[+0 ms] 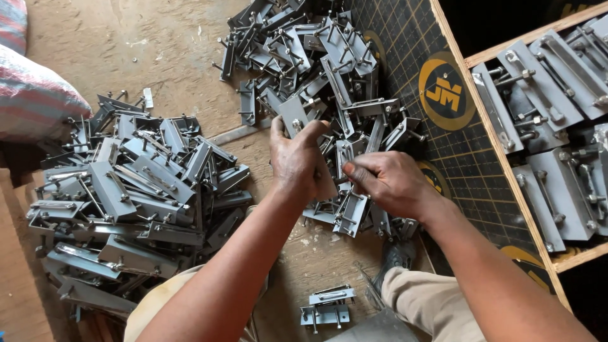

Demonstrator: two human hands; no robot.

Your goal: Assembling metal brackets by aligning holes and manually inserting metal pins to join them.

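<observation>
Two bare hands meet in the middle of the view, over a dusty wooden floor strewn with grey metal parts. The left hand (296, 158) is closed around a flat grey metal bracket (293, 119), holding it upright so its top edge sticks out above the knuckles. The right hand (389, 182) is curled shut beside it, thumb and fingertips pinched together at the bracket's lower edge; whatever small piece it pinches is hidden by the fingers. The two hands are touching or nearly so.

Judging by this, the step in hand looks like fitting or turning a fastener on the bracket. The next move would call for a steady grip from the left hand while the right works with fine finger pressure.

The bracket is a dull grey plate, folded along its edges, with a round bolt head showing near its top. It sits directly above a large pile of brackets (329, 69) of the same kind, each with thin bolts poking out. A second pile (133, 196) lies to the left, well apart. To the right, a wooden-edged crate (506, 164) holds more brackets laid in rows. A single finished-looking bracket pair (328, 305) rests near the person's knees, at the bottom of the view.
</observation>
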